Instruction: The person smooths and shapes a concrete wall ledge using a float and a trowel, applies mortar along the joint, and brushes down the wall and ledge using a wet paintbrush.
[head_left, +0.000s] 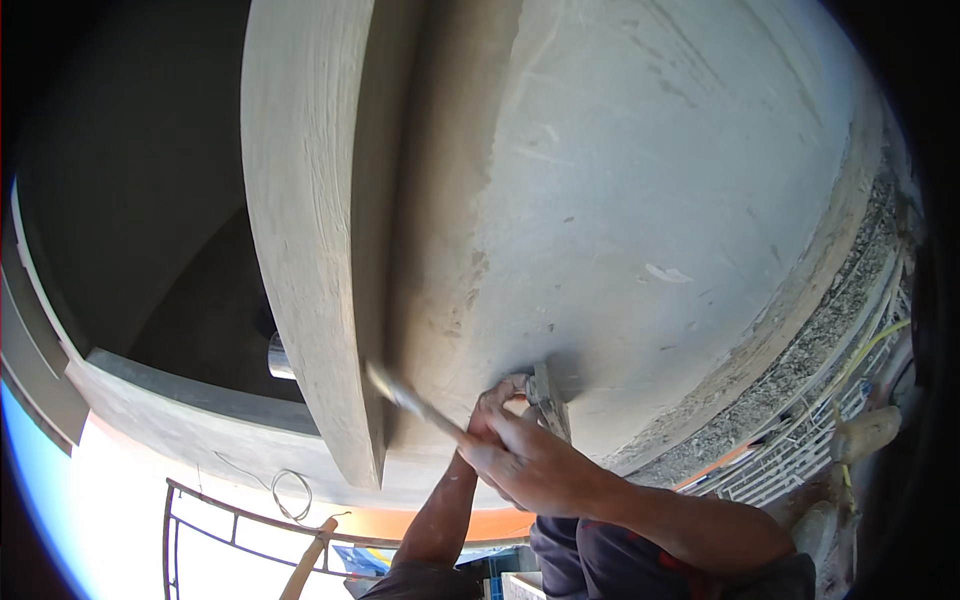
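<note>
My left hand [496,402] is closed on the handle of a grey, plaster-smeared hand float [548,400], just off or against the lower part of a big plastered surface [620,260]; whether it touches cannot be told. Crossing in front of the left wrist, my right hand [535,462] is closed around a slim, pale-handled tool [415,403]. That tool is smeared by motion and looks somewhat like a brush. Its far end points up and left, toward the lower part of a projecting grey plastered beam [300,220]. The right fingers partly hide the left hand.
A dark recess [130,200] opens left of the beam, with a shiny metal cylinder [281,357] at its edge. Below stand a metal frame [240,528], a wooden pole [308,560] and a coil of wire [292,495]. Rubble and rods [800,430] lie at right.
</note>
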